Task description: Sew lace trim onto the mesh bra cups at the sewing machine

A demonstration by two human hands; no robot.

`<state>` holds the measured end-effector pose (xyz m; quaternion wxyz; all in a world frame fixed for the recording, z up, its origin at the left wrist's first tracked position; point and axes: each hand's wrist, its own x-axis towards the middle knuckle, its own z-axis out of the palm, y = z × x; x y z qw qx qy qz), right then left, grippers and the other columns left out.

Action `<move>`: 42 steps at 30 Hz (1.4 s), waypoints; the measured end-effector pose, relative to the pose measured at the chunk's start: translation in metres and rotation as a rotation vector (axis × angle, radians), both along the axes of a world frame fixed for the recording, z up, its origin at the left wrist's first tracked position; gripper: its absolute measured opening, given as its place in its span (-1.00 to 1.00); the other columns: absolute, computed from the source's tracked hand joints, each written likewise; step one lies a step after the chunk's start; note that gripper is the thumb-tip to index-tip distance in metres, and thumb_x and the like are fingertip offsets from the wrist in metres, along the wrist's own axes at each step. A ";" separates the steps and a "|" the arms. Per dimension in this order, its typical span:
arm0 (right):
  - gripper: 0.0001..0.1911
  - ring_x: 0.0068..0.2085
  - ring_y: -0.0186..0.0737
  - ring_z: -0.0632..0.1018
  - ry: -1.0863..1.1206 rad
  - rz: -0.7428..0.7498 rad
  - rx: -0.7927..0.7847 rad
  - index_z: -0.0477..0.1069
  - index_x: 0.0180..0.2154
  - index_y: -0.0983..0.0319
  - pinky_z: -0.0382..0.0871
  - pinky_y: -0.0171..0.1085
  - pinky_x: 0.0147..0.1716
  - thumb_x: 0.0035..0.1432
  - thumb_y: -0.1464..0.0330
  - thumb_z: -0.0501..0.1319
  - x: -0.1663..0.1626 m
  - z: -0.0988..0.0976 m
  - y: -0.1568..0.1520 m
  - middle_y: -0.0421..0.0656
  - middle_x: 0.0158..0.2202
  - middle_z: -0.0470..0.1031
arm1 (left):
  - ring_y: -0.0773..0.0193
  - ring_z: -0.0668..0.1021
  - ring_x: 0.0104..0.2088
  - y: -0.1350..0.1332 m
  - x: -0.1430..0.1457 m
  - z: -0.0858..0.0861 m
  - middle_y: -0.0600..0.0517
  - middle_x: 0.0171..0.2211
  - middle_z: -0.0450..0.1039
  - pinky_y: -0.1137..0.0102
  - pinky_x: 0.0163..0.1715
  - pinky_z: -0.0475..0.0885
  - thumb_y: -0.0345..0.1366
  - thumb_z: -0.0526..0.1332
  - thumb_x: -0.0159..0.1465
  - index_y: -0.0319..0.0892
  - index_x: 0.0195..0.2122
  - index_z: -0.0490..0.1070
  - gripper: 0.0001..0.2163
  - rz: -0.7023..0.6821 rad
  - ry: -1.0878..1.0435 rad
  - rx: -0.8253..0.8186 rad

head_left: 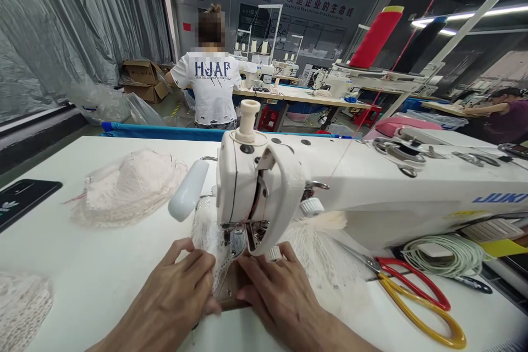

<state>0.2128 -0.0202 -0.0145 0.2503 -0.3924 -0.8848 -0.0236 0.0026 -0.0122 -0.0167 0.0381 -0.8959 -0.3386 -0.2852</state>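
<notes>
My left hand lies flat on a strip of white lace fabric, fingers stretched toward the presser foot of a white sewing machine. My right hand rests flat on the same lace just right of the needle, fingers extended and pressing the cloth down. A small tan piece shows under the lace between my two hands. More lace spreads out to the right under the machine arm.
A pile of pale lace pieces sits at the left, another heap at the near left corner. A dark phone lies at the left edge. Red-and-yellow scissors and a coiled cord lie right. A person stands behind.
</notes>
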 end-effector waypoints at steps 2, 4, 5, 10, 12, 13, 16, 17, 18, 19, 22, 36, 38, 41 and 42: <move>-0.69 -0.30 -0.10 0.41 -0.024 0.011 -0.003 0.33 -0.08 0.23 0.14 -0.14 -0.27 0.31 0.22 -0.04 0.000 -0.001 0.001 -0.10 -0.36 0.45 | 0.30 0.48 -0.42 -0.003 0.004 0.007 0.12 -0.44 0.45 0.25 -0.16 0.17 -0.17 0.15 0.28 -0.16 -0.41 0.35 -0.80 0.044 0.058 -0.067; -0.67 -0.27 -0.09 0.41 -0.049 0.032 -0.004 0.31 -0.02 0.23 0.14 -0.15 -0.28 0.31 0.21 -0.02 0.000 -0.001 0.002 -0.09 -0.35 0.44 | 0.24 0.49 -0.37 -0.004 0.008 0.012 0.09 -0.42 0.45 0.22 -0.18 0.19 -0.21 0.14 0.28 -0.16 -0.30 0.39 -0.85 0.084 0.115 -0.098; -0.67 -0.27 -0.10 0.41 -0.062 0.038 -0.009 0.30 0.00 0.23 0.14 -0.15 -0.29 0.30 0.22 -0.01 0.000 0.000 0.002 -0.09 -0.35 0.44 | 0.23 0.48 -0.38 -0.005 0.010 0.013 0.08 -0.42 0.44 0.21 -0.19 0.20 -0.28 0.09 0.30 -0.16 -0.27 0.39 -0.87 0.096 0.117 -0.092; -0.68 -0.29 -0.13 0.39 -0.084 0.035 -0.023 0.31 0.00 0.20 0.12 -0.16 -0.29 0.28 0.22 0.05 0.000 0.002 0.002 -0.11 -0.35 0.41 | 0.28 0.44 -0.42 -0.003 0.008 0.014 0.06 -0.42 0.42 0.29 -0.31 0.29 -0.45 -0.07 0.33 -0.13 -0.39 0.40 -0.72 0.163 -0.084 -0.175; -0.68 -0.29 -0.15 0.38 -0.074 0.042 -0.028 0.30 0.00 0.19 0.11 -0.17 -0.29 0.26 0.21 0.07 0.000 0.002 0.003 -0.11 -0.31 0.41 | 0.27 0.44 -0.38 -0.003 0.006 0.015 0.06 -0.37 0.44 0.33 -0.33 0.33 -0.38 -0.03 0.34 -0.10 -0.32 0.41 -0.77 0.195 -0.113 -0.239; -0.68 -0.29 -0.15 0.38 -0.070 0.044 -0.034 0.30 0.00 0.19 0.11 -0.17 -0.29 0.25 0.21 0.09 0.000 0.002 0.003 -0.11 -0.29 0.41 | 0.27 0.44 -0.37 -0.003 0.005 0.016 0.06 -0.35 0.44 0.33 -0.34 0.34 -0.37 -0.02 0.34 -0.09 -0.26 0.41 -0.79 0.202 -0.119 -0.239; -0.68 -0.29 -0.16 0.38 -0.080 0.034 -0.044 0.30 -0.01 0.19 0.10 -0.17 -0.30 0.23 0.23 0.13 -0.001 0.002 0.003 -0.12 -0.28 0.40 | 0.27 0.46 -0.37 -0.003 0.004 0.017 0.07 -0.30 0.45 0.30 -0.31 0.33 -0.36 0.01 0.34 -0.05 -0.12 0.38 -0.79 0.178 -0.096 -0.202; -0.70 -0.29 -0.16 0.38 -0.087 0.029 -0.045 0.31 -0.02 0.19 0.10 -0.17 -0.30 0.24 0.23 0.12 -0.001 0.002 0.003 -0.13 -0.30 0.40 | 0.26 0.47 -0.36 -0.002 0.005 0.017 0.07 -0.28 0.45 0.28 -0.30 0.32 -0.36 0.01 0.33 -0.04 -0.09 0.37 -0.78 0.168 -0.089 -0.188; -0.72 -0.30 -0.17 0.38 -0.092 0.026 -0.044 0.32 -0.04 0.19 0.11 -0.17 -0.30 0.25 0.24 0.11 -0.002 0.002 0.003 -0.13 -0.31 0.39 | 0.26 0.48 -0.34 -0.002 0.005 0.017 0.07 -0.26 0.46 0.27 -0.29 0.30 -0.37 0.02 0.33 -0.04 -0.06 0.36 -0.77 0.148 -0.076 -0.168; -0.73 -0.31 -0.17 0.38 -0.095 0.023 -0.039 0.33 -0.05 0.20 0.11 -0.17 -0.30 0.26 0.25 0.09 -0.002 0.002 0.002 -0.13 -0.32 0.39 | 0.25 0.49 -0.32 -0.002 0.006 0.016 0.06 -0.25 0.46 0.26 -0.28 0.29 -0.37 0.02 0.32 -0.05 -0.04 0.35 -0.76 0.128 -0.063 -0.144; -0.76 -0.32 -0.20 0.38 -0.088 0.028 -0.010 0.34 -0.08 0.21 0.12 -0.16 -0.29 0.27 0.26 0.07 -0.002 0.002 0.001 -0.14 -0.32 0.38 | 0.22 0.50 -0.27 -0.002 0.008 0.017 0.03 -0.23 0.48 0.25 -0.23 0.26 -0.39 0.01 0.32 -0.12 -0.04 0.35 -0.76 0.098 -0.031 -0.042; -0.73 -0.22 -0.20 0.41 0.007 0.120 0.048 0.38 -0.23 0.25 0.15 -0.14 -0.20 0.28 0.19 0.06 0.000 -0.003 0.000 -0.17 -0.20 0.52 | 0.22 0.46 -0.30 -0.002 0.012 0.012 0.02 -0.24 0.54 0.25 -0.24 0.21 -0.32 -0.11 0.41 -0.21 -0.12 0.42 -0.69 0.122 0.135 0.173; -0.72 -0.21 -0.18 0.41 -0.027 0.130 0.052 0.37 -0.16 0.26 0.15 -0.13 -0.19 0.29 0.20 0.05 0.000 -0.002 0.001 -0.14 -0.16 0.51 | 0.23 0.44 -0.32 -0.003 0.012 0.011 0.02 -0.24 0.53 0.26 -0.26 0.20 -0.33 -0.12 0.41 -0.22 -0.10 0.42 -0.68 0.131 0.166 0.165; -0.72 -0.21 -0.17 0.42 -0.068 0.120 0.028 0.32 -0.04 0.26 0.15 -0.12 -0.18 0.32 0.26 0.02 0.001 0.001 0.001 -0.11 -0.14 0.51 | 0.24 0.44 -0.34 -0.004 0.011 0.008 0.02 -0.25 0.53 0.26 -0.26 0.20 -0.30 -0.14 0.42 -0.20 -0.09 0.42 -0.67 0.151 0.174 0.152; -0.71 -0.21 -0.16 0.42 -0.075 0.117 0.022 0.31 -0.02 0.26 0.15 -0.12 -0.19 0.32 0.27 0.00 0.001 0.001 0.001 -0.10 -0.14 0.51 | 0.24 0.44 -0.33 -0.005 0.011 0.006 0.03 -0.23 0.52 0.25 -0.23 0.20 -0.28 -0.15 0.42 -0.19 -0.09 0.42 -0.66 0.159 0.168 0.145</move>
